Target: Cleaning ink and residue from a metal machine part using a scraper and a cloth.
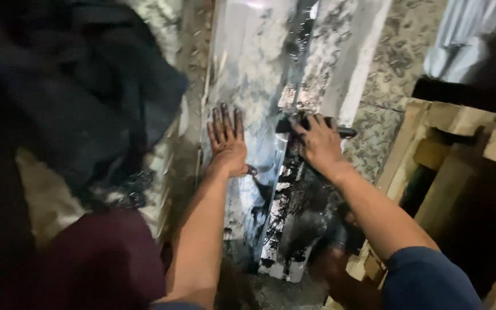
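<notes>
The left hand (227,143) lies flat, fingers spread, holding nothing, pressed on a long folded sheet-metal channel (248,86) that lies on the speckled floor (397,51). The right hand (318,143) is closed around a dark-handled tool (343,132) at the channel's centre fold. Black smears mark the metal. To the right stands a wooden crate (449,166); its interior is dark and its contents cannot be told.

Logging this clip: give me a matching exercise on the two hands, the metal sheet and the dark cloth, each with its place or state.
1 left hand
2 right hand
3 metal sheet
4 dark cloth

a gripping a dark tool
b heaped at far left
c pressed flat, fingers spread
d shiny, lying under both hands

Pairs: 1-c, 2-a, 3-d, 4-b
</notes>
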